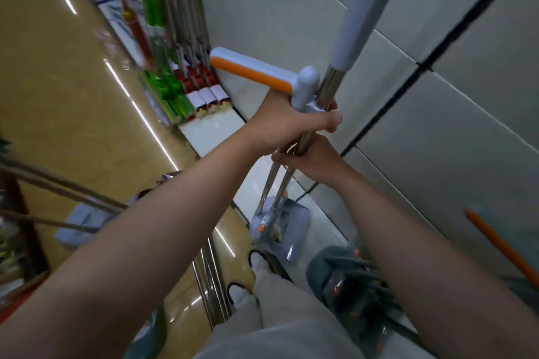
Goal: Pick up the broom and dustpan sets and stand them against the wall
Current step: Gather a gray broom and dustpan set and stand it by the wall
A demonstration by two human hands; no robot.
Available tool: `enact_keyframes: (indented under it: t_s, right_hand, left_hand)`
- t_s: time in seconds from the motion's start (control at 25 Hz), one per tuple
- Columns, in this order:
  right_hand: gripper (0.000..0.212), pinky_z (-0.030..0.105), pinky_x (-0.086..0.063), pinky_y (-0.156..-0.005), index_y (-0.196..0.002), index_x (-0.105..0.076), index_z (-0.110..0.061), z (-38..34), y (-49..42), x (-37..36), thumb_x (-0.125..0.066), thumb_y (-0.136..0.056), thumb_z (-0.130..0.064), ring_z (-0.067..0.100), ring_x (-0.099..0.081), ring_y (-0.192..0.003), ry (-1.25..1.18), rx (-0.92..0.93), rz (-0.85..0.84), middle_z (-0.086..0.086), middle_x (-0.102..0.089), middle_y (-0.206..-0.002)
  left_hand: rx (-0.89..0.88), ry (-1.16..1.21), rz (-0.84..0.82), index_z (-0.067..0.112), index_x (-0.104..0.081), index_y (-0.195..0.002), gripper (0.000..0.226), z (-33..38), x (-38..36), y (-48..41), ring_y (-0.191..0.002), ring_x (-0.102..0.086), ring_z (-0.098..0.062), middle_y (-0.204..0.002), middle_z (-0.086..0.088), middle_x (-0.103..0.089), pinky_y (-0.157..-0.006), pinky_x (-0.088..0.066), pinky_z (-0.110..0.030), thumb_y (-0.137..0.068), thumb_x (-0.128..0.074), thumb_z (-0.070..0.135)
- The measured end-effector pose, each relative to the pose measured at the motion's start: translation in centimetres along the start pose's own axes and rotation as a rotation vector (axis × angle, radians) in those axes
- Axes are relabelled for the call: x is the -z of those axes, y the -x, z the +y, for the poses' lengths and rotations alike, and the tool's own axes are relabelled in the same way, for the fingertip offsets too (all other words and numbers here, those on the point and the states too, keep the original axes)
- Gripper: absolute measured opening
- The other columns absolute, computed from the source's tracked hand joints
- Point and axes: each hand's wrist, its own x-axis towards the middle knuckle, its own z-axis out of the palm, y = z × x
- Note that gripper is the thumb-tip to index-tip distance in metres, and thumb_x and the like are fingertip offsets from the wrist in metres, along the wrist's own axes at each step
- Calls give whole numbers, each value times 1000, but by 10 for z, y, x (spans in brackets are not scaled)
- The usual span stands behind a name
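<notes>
I hold one broom and dustpan set (278, 221) upright in front of the grey tiled wall (437, 96). Its two steel poles run from the grey dustpan and broom head on the floor up to a pale grey handle sleeve (364, 9). An orange and white handle (248, 70) sticks out to the left. My left hand (287, 121) grips the poles near that handle. My right hand (310, 159) grips the same poles just below it. A second set (350, 285) lies low at my right, dark grey and blurred.
Green and red brooms (175, 67) stand in a row against the wall further along. Steel poles (213, 280) lie on the tan floor by my feet (259, 265). An orange pole (501, 245) leans at the right. More poles cross the left edge.
</notes>
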Motion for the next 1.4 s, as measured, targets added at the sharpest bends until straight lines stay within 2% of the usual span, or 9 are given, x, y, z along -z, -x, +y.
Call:
enact_keyframes:
  t_s: [0.12,0.28,0.48,0.64,0.76,0.96,1.08,1.24,1.4]
  right_hand:
    - [19,22,-45,-65,-73,-63,-32,41,17,14,-80,-81,-31,3,-62,-67,2,-104,118,-10,-64,-68]
    - [26,48,-56,-85,-93,-65,-24,81,40,25,-77,-77,-39,18,-70,-93,-29,-188,190,1,-74,-95]
    - [50,22,-41,-90,-133,-52,-20,94,62,34,-73,-88,-22,2,-51,-110,-22,-205,236,-11,-54,-116]
    - [37,38,-54,-91,-113,-55,-26,106,59,33,-77,-83,-25,14,-63,-106,-79,-266,273,-4,-65,-110]
    - [52,31,-46,-90,-131,-51,-21,135,86,21,-76,-85,-29,16,-55,-114,-77,-449,255,-3,-56,-127]
    - [40,51,-44,-104,-133,-54,-19,192,144,11,-58,-95,-30,32,-53,-127,841,-854,-315,8,-57,-138]
    - [41,59,-44,-102,-140,-53,-12,194,150,14,-50,-100,-20,38,-50,-132,1121,-893,-571,12,-53,-144]
    - [33,46,-49,-100,-132,-59,-14,199,160,12,-51,-101,-20,30,-57,-125,1259,-785,-648,6,-59,-137]
    - [30,39,-50,-98,-129,-61,-15,206,172,20,-52,-100,-15,26,-59,-122,1251,-756,-610,4,-61,-133]
  left_hand:
    - [38,-63,-101,13,-72,-82,15,-15,-38,-14,-81,-72,-12,-83,3,-74,-82,-60,-34,-74,-84,8]
    - [57,-43,-248,7,-72,-84,12,-35,-79,-19,-79,-69,-13,-81,2,-72,-81,-58,-35,-77,-81,5]
    - [89,-72,-351,1,-74,-90,16,-42,-106,-19,-85,-71,-20,-93,-17,-75,-87,-59,-46,-78,-82,8]
    - [122,-58,-344,0,-74,-91,16,-46,-112,-30,-83,-70,-23,-94,-20,-73,-85,-59,-49,-77,-78,6]
    - [101,30,-356,-2,-71,-89,12,-51,-109,-34,-76,-69,-20,-84,-9,-72,-74,-62,-37,-79,-77,-3]
    - [24,-93,-546,9,-71,-100,26,-65,-109,-38,-88,-73,-14,-90,3,-74,-81,-59,-31,-79,-84,18]
    - [88,-150,-543,4,-71,-98,30,-89,-113,-36,-90,-72,-15,-93,-4,-74,-80,-58,-31,-77,-86,18]
    - [189,-72,-386,-4,-64,-83,22,-100,-122,-29,-72,-62,-15,-77,-8,-62,-73,-56,-24,-79,-82,7]
    - [191,-38,-431,1,-63,-79,18,-94,-131,-29,-73,-61,-15,-76,-7,-60,-77,-58,-30,-79,-81,4]
